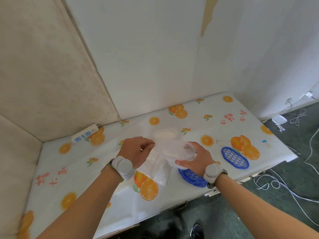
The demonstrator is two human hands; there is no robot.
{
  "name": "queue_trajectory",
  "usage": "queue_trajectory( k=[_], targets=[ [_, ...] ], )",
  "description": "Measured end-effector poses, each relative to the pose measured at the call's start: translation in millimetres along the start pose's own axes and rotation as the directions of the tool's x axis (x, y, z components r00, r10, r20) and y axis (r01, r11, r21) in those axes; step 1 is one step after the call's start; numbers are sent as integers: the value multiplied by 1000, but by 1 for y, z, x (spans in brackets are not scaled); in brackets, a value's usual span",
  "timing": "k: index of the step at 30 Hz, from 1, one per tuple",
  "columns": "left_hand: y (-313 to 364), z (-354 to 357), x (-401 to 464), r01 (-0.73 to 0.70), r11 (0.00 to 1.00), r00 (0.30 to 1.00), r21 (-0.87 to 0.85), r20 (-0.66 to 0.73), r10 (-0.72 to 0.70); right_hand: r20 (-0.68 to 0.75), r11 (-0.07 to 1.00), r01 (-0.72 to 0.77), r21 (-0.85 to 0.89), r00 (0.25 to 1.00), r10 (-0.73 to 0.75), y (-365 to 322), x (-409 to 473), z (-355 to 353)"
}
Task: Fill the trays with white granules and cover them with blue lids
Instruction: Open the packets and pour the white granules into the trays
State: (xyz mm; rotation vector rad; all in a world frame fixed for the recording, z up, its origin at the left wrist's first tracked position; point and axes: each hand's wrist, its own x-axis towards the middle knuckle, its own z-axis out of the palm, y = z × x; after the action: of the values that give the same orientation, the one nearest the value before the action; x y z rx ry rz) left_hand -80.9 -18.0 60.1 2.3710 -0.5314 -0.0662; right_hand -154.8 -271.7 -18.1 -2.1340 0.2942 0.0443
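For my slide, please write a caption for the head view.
Both hands, left hand and right hand, hold a clear plastic bag above the orange-print table, blue lids nearby.

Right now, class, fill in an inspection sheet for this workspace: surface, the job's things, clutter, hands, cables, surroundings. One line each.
Surface: table under a white cloth printed with oranges.
Job's things: clear plastic bag of white granules at centre; clear cup tilted above it; two blue lids, one lying to the right, one partly under the right wrist; pale tray behind the bag, contents unclear.
Clutter: power strip at the back left edge.
Hands: left hand pinches the bag's top; right hand grips the cup.
Cables: white cables looped on the floor at right.
Surroundings: white wall behind; dark floor.
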Motion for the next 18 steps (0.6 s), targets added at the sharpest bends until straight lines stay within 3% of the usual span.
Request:
queue_trajectory(
  k=[4,7,12,18],
  targets=[
    [-17,-8,-3,98,982,995,161,-10,-97,-3,1000,-17,6,1000,17,3,6,2],
    [-33,-3,0,143,955,984,259,64,-165,-3,1000,-31,1,1000,31,4,10,4],
    [-49,26,15,76,891,949,448,241,-202,7,999,-31,-27,999,31,4,15,4],
    [-56,54,34,74,866,928,494,284,-242,16,997,-70,-26,997,71,10,17,4]
  ],
)
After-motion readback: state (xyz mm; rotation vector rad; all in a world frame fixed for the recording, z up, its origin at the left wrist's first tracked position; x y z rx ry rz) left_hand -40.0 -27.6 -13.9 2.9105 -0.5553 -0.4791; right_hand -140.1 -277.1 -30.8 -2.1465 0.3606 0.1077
